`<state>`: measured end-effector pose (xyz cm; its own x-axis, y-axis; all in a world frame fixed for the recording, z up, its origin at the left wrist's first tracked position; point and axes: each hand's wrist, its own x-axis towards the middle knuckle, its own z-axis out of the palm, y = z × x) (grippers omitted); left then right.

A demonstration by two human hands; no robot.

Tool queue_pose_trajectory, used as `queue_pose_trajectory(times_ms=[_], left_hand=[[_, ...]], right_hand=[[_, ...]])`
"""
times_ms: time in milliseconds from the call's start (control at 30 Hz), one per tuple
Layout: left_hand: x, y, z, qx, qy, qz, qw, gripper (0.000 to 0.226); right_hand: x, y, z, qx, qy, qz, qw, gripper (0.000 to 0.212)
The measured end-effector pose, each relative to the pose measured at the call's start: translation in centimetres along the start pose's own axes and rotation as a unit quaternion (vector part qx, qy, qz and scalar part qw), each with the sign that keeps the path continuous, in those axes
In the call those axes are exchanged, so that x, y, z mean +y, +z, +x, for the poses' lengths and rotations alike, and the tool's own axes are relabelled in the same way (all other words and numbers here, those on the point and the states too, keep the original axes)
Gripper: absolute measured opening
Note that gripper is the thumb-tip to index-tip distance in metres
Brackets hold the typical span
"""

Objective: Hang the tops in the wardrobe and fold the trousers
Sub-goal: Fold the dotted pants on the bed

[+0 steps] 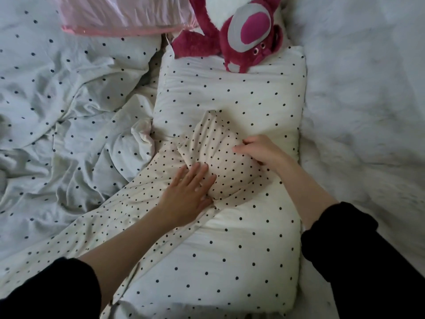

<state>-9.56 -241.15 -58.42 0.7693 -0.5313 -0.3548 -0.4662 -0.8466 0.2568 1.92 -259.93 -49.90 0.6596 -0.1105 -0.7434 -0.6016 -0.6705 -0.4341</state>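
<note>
Dotted trousers (213, 157) under left hand (188, 194)

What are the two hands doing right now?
Left hand: open, pressing flat on the trousers.
Right hand: fingers curled, gripping the trousers' folded part.

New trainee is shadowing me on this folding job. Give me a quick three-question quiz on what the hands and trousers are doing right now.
1. True or false: the left hand lies flat with straight fingers on the dotted trousers.
2. The right hand is: A) pinching the trousers' bundled part, B) holding the plush toy, C) idle on the white blanket.
3. What does the bundled part of the trousers rest on?

Key: 1 true; 2 A; 3 the dotted pillow.
</note>
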Motion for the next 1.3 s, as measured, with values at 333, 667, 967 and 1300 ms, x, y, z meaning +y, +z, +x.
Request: queue_pose_trajectory(times_ms=[333,667,967,1300], left_hand=[[-1.4,-1.0,-4.1,-0.019,-0.004,-0.067,0.998,0.063],[-3.8,-0.5,-14.5,0.258,-0.251,-0.417,0.835,0.046],[-1.5,1.2,-14.0,0.086,-0.137,-0.446,0.880,0.050],[-0.2,2.9,-11.6,0.030,-0.138,-0.131,0.981,0.068]], right_hand=[[-3.2,4.4,-5.1,0.151,-0.161,-0.212,0.952,0.017],[-1.5,17.5,-13.0,0.095,-0.329,-0.351,0.872,0.024],[0.4,14.3,-9.1,0.116,-0.131,-0.199,0.964,0.039],[-2.5,12.3,-3.8,-0.090,0.039,-0.032,0.995,0.029]])
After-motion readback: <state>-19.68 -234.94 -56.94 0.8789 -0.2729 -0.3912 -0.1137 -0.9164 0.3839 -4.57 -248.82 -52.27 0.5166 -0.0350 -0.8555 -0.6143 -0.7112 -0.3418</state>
